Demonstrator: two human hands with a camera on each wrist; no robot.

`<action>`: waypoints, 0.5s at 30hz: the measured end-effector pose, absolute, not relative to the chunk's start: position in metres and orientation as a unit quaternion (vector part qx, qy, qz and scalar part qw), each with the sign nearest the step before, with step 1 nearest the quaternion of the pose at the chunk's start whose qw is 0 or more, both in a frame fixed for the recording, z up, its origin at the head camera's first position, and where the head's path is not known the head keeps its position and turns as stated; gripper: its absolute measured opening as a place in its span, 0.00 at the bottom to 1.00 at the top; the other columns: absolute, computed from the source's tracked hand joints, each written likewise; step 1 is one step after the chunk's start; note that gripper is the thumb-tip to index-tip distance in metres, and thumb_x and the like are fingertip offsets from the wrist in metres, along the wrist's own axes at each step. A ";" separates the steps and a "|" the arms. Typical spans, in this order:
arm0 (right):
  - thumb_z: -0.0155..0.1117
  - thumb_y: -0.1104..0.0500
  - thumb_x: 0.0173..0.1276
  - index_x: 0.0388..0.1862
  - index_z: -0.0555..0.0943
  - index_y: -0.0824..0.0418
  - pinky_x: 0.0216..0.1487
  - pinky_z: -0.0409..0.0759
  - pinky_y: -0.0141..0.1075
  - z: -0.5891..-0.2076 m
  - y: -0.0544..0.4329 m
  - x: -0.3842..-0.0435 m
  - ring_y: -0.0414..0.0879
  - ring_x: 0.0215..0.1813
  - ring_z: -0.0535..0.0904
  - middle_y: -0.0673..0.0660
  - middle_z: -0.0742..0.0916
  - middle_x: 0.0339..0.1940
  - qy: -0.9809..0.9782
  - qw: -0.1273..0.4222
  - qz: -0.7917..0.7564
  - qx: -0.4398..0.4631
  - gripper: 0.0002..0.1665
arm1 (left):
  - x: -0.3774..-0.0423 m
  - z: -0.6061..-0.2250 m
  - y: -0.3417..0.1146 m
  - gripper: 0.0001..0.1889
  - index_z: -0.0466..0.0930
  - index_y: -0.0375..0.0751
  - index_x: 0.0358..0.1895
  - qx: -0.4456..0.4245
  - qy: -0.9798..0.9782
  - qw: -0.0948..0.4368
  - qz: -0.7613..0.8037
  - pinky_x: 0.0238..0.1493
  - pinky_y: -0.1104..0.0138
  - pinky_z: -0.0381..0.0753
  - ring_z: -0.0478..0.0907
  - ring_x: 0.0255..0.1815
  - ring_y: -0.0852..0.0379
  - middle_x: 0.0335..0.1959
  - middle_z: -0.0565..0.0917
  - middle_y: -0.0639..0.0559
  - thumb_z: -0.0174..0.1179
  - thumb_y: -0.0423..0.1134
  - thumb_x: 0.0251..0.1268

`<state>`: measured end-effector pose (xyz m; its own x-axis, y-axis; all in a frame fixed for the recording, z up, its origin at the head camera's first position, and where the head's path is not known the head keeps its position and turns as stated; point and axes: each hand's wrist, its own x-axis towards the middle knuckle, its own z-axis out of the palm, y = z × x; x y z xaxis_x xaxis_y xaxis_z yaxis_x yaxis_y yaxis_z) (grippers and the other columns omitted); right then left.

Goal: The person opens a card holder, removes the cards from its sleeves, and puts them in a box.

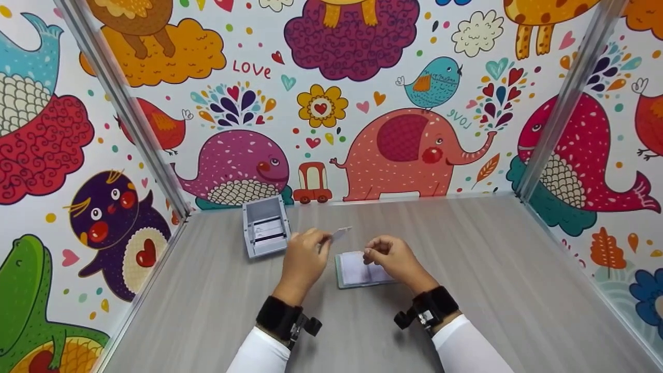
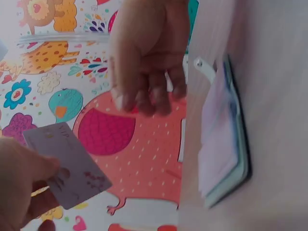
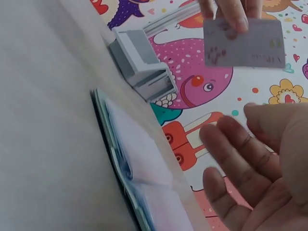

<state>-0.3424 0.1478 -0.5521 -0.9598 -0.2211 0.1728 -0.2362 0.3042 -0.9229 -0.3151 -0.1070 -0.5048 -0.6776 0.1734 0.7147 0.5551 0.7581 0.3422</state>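
Your left hand pinches the card between thumb and fingers. The grip sits on one long edge of the card; the thumb lies on the printed face and the rest of the card projects clear of the fingers. In the head view, the card extends to the right of your left fingertips, raised above the table, beyond the far edge of the open booklet and apart from it. The "VIP" print is at the end away from your thumb.

Your right hand is released: its fingers are loosely bent and grasp nothing. It is held over the right part of the booklet, to the right of the card and apart from it. In the right wrist view, its palm is visible.

Your forearms enter from the near side and slant inward toward each other. Each wrist carries a black strap. The booklet lies flat on the table. The gray box stands at the far left, beside your left hand, with light-colored contents inside.
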 end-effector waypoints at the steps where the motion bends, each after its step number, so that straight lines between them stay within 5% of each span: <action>1: 0.72 0.61 0.83 0.45 0.89 0.62 0.45 0.85 0.33 -0.552 0.148 -0.342 0.44 0.42 0.93 0.58 0.96 0.39 -0.819 0.008 0.558 0.135 0.05 | -0.317 -0.504 -0.113 0.03 0.95 0.40 0.44 -0.210 -0.870 0.371 -0.248 0.47 0.52 0.84 0.93 0.40 0.51 0.38 0.95 0.49 0.75 0.30 0.71; 6: 0.74 0.62 0.80 0.47 0.92 0.63 0.47 0.86 0.39 -0.553 0.148 -0.342 0.43 0.42 0.87 0.53 0.94 0.37 -0.877 0.027 0.460 0.136 0.04 | -0.327 -0.498 -0.149 0.03 0.94 0.40 0.40 -0.179 -0.867 0.441 -0.146 0.46 0.50 0.81 0.91 0.41 0.46 0.38 0.94 0.47 0.76 0.30 0.68; 15: 0.76 0.62 0.77 0.45 0.92 0.62 0.55 0.92 0.51 -0.554 0.153 -0.340 0.45 0.43 0.86 0.55 0.94 0.40 -0.921 0.048 0.355 0.152 0.04 | -0.341 -0.509 -0.203 0.04 0.94 0.36 0.38 -0.095 -0.878 0.447 -0.141 0.45 0.46 0.77 0.87 0.41 0.41 0.36 0.90 0.44 0.72 0.26 0.66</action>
